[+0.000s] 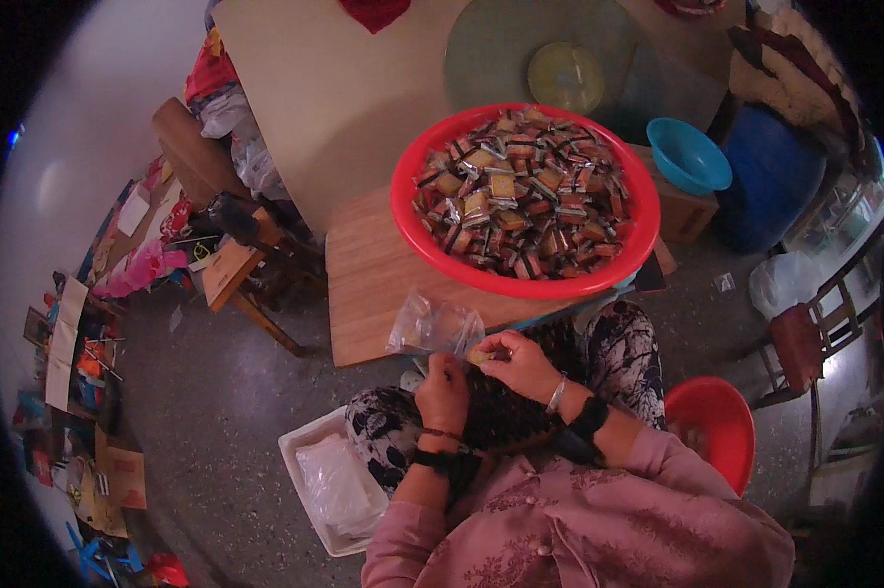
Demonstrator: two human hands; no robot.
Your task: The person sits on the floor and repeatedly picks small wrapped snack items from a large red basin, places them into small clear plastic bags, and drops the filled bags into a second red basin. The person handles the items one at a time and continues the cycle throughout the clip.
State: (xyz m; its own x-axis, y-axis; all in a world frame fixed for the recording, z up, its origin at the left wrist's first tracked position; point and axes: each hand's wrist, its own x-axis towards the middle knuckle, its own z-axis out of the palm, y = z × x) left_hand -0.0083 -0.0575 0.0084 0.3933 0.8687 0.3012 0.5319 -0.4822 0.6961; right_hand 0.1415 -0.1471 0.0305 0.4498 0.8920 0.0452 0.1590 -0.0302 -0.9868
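My left hand (442,395) is closed on the near edge of a clear plastic bag (436,325), which lies over the front edge of a wooden board (368,294). Just to the right, my right hand (517,364) pinches a small yellowish piece (479,356) at the bag's right side; whether it is wrapped cannot be told. Beyond both hands stands a large red plastic basin (442,259), heaped with small individually wrapped pieces (502,185), some yellow and some reddish with dark bands.
At lower left a white tray (306,470) holds clear plastic bags (339,478). A red bucket (728,434) stands at lower right. A light blue bowl (688,156) rests on a cardboard box (680,213) beside a blue barrel (769,180). A wooden chair (798,345) is at right, a wooden stool (232,272) at left.
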